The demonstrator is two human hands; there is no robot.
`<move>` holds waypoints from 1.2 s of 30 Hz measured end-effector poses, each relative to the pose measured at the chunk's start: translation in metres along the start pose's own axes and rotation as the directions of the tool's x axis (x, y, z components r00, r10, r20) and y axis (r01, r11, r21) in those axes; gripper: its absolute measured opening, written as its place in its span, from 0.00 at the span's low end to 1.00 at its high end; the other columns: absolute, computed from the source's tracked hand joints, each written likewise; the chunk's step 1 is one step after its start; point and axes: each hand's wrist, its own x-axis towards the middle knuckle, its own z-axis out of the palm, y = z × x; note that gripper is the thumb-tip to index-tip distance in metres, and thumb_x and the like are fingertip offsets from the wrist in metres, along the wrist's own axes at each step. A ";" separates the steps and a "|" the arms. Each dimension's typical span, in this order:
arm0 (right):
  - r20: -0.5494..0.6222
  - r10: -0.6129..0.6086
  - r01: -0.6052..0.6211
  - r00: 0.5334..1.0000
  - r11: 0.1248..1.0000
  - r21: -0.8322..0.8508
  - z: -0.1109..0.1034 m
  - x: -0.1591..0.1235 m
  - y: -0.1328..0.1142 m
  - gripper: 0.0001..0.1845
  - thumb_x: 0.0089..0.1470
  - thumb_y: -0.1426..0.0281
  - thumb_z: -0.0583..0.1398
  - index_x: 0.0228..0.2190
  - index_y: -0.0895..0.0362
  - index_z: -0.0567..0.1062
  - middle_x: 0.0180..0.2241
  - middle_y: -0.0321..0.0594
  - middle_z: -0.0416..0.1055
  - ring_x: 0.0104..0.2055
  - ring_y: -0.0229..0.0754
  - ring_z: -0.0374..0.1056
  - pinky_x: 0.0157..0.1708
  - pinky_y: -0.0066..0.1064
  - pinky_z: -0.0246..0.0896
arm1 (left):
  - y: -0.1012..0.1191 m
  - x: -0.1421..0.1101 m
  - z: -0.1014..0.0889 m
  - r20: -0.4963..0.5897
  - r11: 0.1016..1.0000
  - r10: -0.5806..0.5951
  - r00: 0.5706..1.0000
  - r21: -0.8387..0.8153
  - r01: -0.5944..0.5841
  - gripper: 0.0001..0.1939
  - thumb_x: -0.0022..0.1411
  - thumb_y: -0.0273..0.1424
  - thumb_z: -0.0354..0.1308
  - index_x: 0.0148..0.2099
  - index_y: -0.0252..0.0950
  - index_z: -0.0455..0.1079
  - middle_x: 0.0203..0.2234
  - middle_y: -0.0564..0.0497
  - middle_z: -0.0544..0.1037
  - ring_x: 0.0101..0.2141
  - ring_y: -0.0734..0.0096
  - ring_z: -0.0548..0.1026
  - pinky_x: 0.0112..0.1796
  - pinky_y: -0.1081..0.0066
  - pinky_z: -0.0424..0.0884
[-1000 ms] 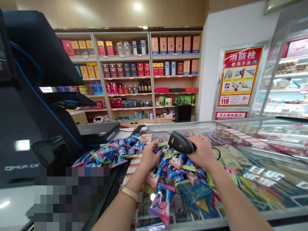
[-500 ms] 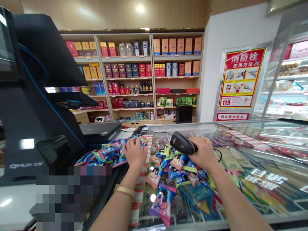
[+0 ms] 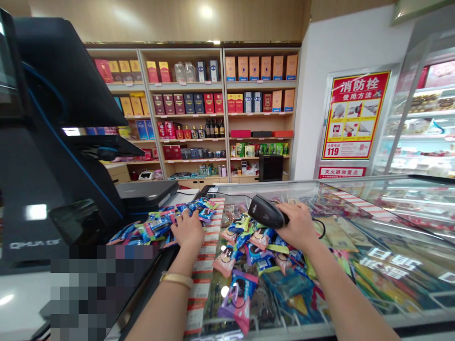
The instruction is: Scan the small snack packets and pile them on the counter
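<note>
My right hand (image 3: 296, 225) is wrapped round the handle of a black barcode scanner (image 3: 265, 211), whose head points left. Below the scanner, small wrapped snack packets (image 3: 254, 244) in blue, pink and green lie heaped on the glass freezer top. A purple-and-pink packet (image 3: 237, 300) lies apart at the near side. My left hand (image 3: 188, 229), with a gold bracelet at the wrist, rests palm down at the right side of another heap of similar packets (image 3: 154, 226). Its fingers are spread over them, with the tips partly lost among the wrappers.
A black cash register (image 3: 67, 156) stands close on the left, with a flat black box (image 3: 147, 190) behind the packets. Red-and-white label strips (image 3: 197, 289) run along the freezer's left edge. The scanner's cable (image 3: 321, 228) loops beside my right hand. Stocked shelves (image 3: 223, 113) line the back wall.
My left hand has moved from the heap under the scanner leftward onto the other heap, and slightly further left since half a second ago. My right hand keeps the scanner in nearly the same place.
</note>
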 end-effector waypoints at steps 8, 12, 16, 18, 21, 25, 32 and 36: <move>0.006 0.019 -0.019 1.000 1.000 -0.003 -0.001 0.000 -0.002 0.17 0.43 0.70 0.59 0.38 0.54 0.76 0.38 0.41 0.78 0.40 0.45 0.70 0.41 0.36 0.48 | 0.005 0.004 -0.004 -0.203 0.939 -0.023 0.979 -0.341 -0.049 0.20 0.59 0.28 0.52 0.53 0.36 0.71 0.50 0.38 0.72 0.48 0.51 0.72 0.44 0.58 0.70; 0.006 0.020 -0.020 1.000 1.000 -0.003 -0.002 0.001 -0.003 0.17 0.43 0.70 0.59 0.38 0.54 0.76 0.38 0.40 0.78 0.40 0.45 0.71 0.41 0.36 0.47 | 0.009 0.009 0.004 -0.240 0.753 -0.087 0.967 -0.651 -0.094 0.14 0.61 0.28 0.51 0.47 0.35 0.72 0.43 0.42 0.75 0.46 0.57 0.73 0.49 0.60 0.69; 0.005 0.011 -0.011 1.000 1.000 0.002 -0.003 0.001 -0.004 0.15 0.44 0.69 0.59 0.37 0.54 0.76 0.37 0.40 0.78 0.39 0.45 0.70 0.42 0.37 0.47 | 0.021 0.011 0.005 0.055 0.183 -0.268 0.962 -0.977 0.107 0.12 0.61 0.28 0.54 0.47 0.38 0.70 0.34 0.50 0.76 0.37 0.67 0.76 0.43 0.65 0.74; 0.010 0.001 -0.001 1.000 1.000 0.008 -0.004 0.001 -0.005 0.15 0.45 0.69 0.59 0.37 0.54 0.76 0.37 0.41 0.78 0.39 0.45 0.70 0.42 0.37 0.47 | 0.028 0.011 0.001 0.309 -0.248 -0.226 0.924 -0.935 0.252 0.08 0.63 0.25 0.52 0.44 0.37 0.69 0.31 0.53 0.76 0.33 0.73 0.76 0.37 0.72 0.76; 0.013 -0.024 0.024 1.000 0.999 0.023 -0.004 0.001 -0.007 0.16 0.44 0.69 0.59 0.38 0.54 0.77 0.38 0.42 0.78 0.41 0.46 0.70 0.43 0.37 0.47 | 0.036 0.012 -0.007 0.536 -0.661 -0.048 0.843 -0.650 0.376 0.08 0.65 0.21 0.50 0.38 0.34 0.69 0.31 0.52 0.77 0.32 0.78 0.77 0.35 0.80 0.76; 0.026 -0.052 0.050 0.998 0.996 0.071 -0.006 0.002 -0.012 0.16 0.43 0.70 0.60 0.38 0.54 0.76 0.38 0.41 0.78 0.42 0.46 0.70 0.42 0.37 0.47 | 0.039 0.009 -0.015 0.625 -0.797 0.141 0.768 -0.388 0.462 0.08 0.66 0.20 0.49 0.42 0.30 0.70 0.32 0.46 0.78 0.34 0.74 0.79 0.33 0.80 0.78; 0.046 -0.105 0.101 0.993 0.990 0.096 -0.006 0.001 -0.020 0.17 0.43 0.70 0.60 0.38 0.54 0.76 0.38 0.41 0.78 0.40 0.44 0.71 0.43 0.37 0.47 | 0.049 -0.003 -0.017 0.668 -0.744 0.298 0.682 -0.285 0.604 0.16 0.69 0.36 0.50 0.44 0.28 0.70 0.30 0.43 0.77 0.30 0.69 0.79 0.29 0.73 0.80; 0.097 -0.118 0.110 0.988 0.991 0.078 -0.006 0.002 -0.025 0.18 0.42 0.70 0.60 0.39 0.53 0.76 0.38 0.40 0.78 0.40 0.44 0.70 0.44 0.37 0.47 | 0.058 -0.008 -0.016 0.672 -0.726 0.324 0.666 -0.274 0.631 0.17 0.69 0.38 0.50 0.42 0.28 0.70 0.29 0.43 0.77 0.28 0.70 0.79 0.29 0.73 0.79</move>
